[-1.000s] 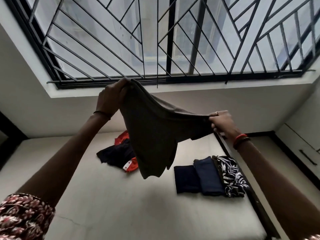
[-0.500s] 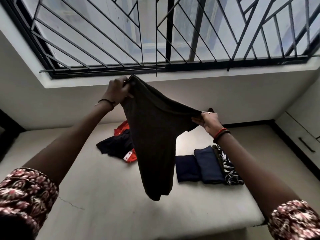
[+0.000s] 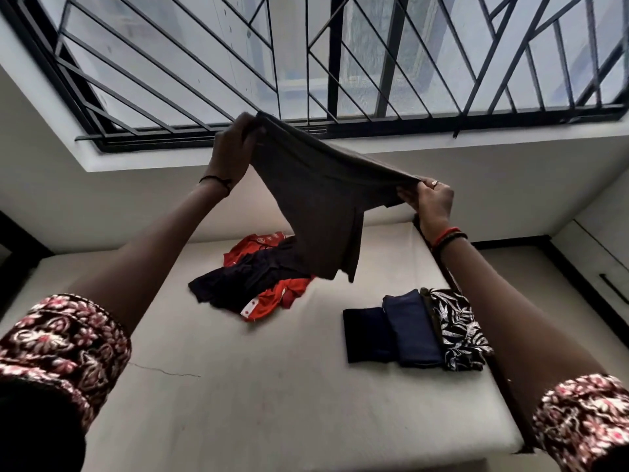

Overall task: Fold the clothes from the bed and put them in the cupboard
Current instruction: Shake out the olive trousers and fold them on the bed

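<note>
I hold a dark olive-brown garment [image 3: 323, 206] stretched in the air above the bed [image 3: 289, 386]. My left hand [image 3: 235, 148] grips its upper left corner, raised high in front of the window. My right hand [image 3: 430, 201] pinches the opposite corner, lower and to the right. The cloth hangs down between them in a short flap. On the bed lies an unfolded heap of black and red clothes [image 3: 258, 281]. Three folded items lie side by side at the right: a black one [image 3: 367, 335], a navy one [image 3: 412, 328] and a black-and-white leaf print [image 3: 456, 328].
A barred window [image 3: 340, 63] fills the wall above the bed. White cupboard drawers with a dark handle [image 3: 609, 287] stand at the far right. A dark bed frame [image 3: 439, 264] runs along the bed's right side.
The hanging part of the garment has become shorter and now ends above the heap. My right hand has moved farther right, pulling the top edge taut.
</note>
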Motion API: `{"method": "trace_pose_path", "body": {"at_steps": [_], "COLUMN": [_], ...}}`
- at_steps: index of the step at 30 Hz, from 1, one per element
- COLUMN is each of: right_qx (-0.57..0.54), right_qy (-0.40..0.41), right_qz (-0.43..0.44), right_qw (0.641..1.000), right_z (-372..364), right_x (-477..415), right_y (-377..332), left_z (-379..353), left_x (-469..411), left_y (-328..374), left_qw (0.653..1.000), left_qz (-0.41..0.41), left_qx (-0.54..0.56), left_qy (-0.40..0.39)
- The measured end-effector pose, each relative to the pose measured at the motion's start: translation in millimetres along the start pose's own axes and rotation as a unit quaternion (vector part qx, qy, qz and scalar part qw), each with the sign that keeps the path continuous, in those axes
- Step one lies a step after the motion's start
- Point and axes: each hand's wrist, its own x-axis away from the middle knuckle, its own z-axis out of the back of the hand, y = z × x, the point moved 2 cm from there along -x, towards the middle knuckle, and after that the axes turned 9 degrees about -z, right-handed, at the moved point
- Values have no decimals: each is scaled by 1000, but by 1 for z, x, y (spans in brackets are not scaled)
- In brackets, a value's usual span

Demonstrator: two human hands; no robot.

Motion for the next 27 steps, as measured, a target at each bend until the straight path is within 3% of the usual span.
{"method": "trace_pose_path", "body": {"at_steps": [4, 8, 13, 16, 21, 24, 27], "right_qx": [87, 195, 414, 477, 562, 577, 581], "right_qy": [-28, -53, -73, -111, -202, -244, -234], "right_qz": [10, -47, -48, -112, -123, -161, -197], "right_qw": [996, 978, 906, 864, 792, 763, 754], "right_z": [22, 50, 88, 113, 148, 169, 187], "right_x": [15, 36, 81, 106, 164, 193, 211], "right_y": [51, 143, 266, 349, 444, 490, 524], "left_z": [-15, -41, -62, -70, -73, -77, -87], "left_x": [64, 167, 325, 432, 587, 659, 702], "left_y": [-27, -65, -97, -116, -131, -139, -140], "left_qw": [1000, 995, 981, 955, 896, 864, 846], "left_qz": [5, 60, 97, 177, 286, 347, 402], "left_qx": [-16, -4, 31, 26, 6, 5, 7], "left_qy": [-12, -74, -165, -238, -340, -366, -351]}}
